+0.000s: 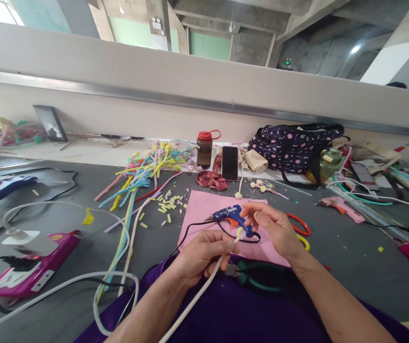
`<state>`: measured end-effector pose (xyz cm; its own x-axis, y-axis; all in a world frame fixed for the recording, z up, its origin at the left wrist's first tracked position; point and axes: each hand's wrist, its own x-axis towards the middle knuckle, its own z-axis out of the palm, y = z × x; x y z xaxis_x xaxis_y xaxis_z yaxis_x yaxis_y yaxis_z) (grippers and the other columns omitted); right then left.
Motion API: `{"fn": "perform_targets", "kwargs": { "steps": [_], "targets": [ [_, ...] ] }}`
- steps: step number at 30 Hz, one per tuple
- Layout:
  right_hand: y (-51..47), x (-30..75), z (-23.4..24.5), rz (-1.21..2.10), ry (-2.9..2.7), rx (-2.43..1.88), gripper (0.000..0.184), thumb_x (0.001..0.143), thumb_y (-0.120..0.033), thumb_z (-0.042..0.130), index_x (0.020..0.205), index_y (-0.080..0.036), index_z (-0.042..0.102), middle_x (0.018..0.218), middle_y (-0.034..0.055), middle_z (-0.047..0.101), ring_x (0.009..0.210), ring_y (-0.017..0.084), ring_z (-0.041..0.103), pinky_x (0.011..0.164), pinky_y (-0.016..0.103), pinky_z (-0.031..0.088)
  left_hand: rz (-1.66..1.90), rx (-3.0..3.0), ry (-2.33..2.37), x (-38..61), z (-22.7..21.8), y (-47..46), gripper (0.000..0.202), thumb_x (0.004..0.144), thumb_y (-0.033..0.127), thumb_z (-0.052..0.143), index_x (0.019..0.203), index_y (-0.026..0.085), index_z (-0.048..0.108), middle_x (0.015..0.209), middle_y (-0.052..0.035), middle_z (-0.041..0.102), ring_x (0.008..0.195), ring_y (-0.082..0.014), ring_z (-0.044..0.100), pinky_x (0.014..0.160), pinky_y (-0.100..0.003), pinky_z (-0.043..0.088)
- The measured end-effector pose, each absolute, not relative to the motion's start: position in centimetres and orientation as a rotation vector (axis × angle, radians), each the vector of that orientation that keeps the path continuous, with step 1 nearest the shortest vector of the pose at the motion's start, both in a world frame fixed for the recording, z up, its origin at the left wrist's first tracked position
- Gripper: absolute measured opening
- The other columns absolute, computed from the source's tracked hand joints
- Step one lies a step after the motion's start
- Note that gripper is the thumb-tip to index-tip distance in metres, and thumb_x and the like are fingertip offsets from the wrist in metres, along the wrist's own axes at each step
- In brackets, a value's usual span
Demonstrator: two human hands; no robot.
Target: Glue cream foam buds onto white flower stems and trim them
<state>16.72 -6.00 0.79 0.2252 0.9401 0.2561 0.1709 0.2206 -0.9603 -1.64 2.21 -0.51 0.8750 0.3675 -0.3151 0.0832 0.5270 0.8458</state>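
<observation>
My left hand (208, 252) is closed in a pinch on a long cream chenille stem (198, 297). A small pale yellow tuft (240, 233) tops the stem, beyond my fingertips. To its right, my right hand (270, 228) is raised with thumb and fingers curled together; whatever they may hold is hidden. Just behind both hands, a blue hot glue gun (226, 213) with an orange trigger lies on a pink sheet (199, 205). Green-handled pliers (258, 276) rest on purple cloth below my hands.
Cut yellowish pieces (168, 204) lie left of the sheet, near a pile of coloured chenille stems (147, 171). Behind stand a red-capped bottle (204, 150), a phone (230, 163) and a patterned bag (293, 147). A magenta power strip (29, 271) and cables occupy the left; a pink glue gun (343, 208) lies right.
</observation>
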Motion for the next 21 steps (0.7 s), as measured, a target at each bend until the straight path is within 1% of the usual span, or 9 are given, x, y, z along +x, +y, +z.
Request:
{"fn": "perform_targets", "kwargs": {
  "steps": [4, 13, 18, 21],
  "targets": [
    [-5.84, 16.83, 0.72, 0.812, -1.132, -1.254, 0.025, 0.088, -0.036, 0.051, 0.100, -0.018, 0.064, 0.088, 0.0067, 0.065, 0.070, 0.016, 0.059, 0.055, 0.026, 0.046, 0.245, 1.026, 0.470, -1.80, -0.66, 2.19, 0.023, 0.074, 0.033, 0.065, 0.074, 0.010, 0.065, 0.045, 0.0003, 0.059, 0.026, -0.0017, 0.032, 0.029, -0.016, 0.017],
    [-5.86, 16.54, 1.00, 0.898, -1.152, -1.250, 0.028, 0.086, -0.037, 0.052, 0.101, -0.015, 0.062, 0.087, 0.0069, 0.064, 0.068, 0.015, 0.059, 0.052, 0.027, 0.045, 0.273, 0.993, 0.426, -2.03, -0.49, 2.07, 0.026, 0.075, 0.036, 0.063, 0.075, 0.009, 0.065, 0.049, -0.0024, 0.061, 0.027, -0.0013, 0.030, 0.029, -0.016, 0.014],
    [-5.85, 16.61, 0.84, 0.914, -1.171, -1.215, 0.029, 0.087, -0.037, 0.051, 0.102, -0.015, 0.062, 0.086, 0.0071, 0.065, 0.068, 0.015, 0.059, 0.053, 0.027, 0.045, 0.275, 0.999, 0.440, -1.95, -0.34, 2.03, 0.026, 0.075, 0.036, 0.064, 0.076, 0.010, 0.065, 0.048, -0.0018, 0.061, 0.027, -0.0009, 0.028, 0.029, -0.016, 0.014],
    [-5.93, 16.56, 0.67, 0.952, -1.188, -1.197, 0.029, 0.087, -0.037, 0.051, 0.104, -0.016, 0.062, 0.087, 0.0075, 0.065, 0.069, 0.015, 0.059, 0.055, 0.026, 0.044, 0.311, 1.028, 0.461, -1.86, -0.31, 1.98, 0.024, 0.074, 0.034, 0.065, 0.074, 0.010, 0.064, 0.051, -0.0025, 0.062, 0.027, -0.0005, 0.030, 0.030, -0.015, 0.015]
  ]
}}
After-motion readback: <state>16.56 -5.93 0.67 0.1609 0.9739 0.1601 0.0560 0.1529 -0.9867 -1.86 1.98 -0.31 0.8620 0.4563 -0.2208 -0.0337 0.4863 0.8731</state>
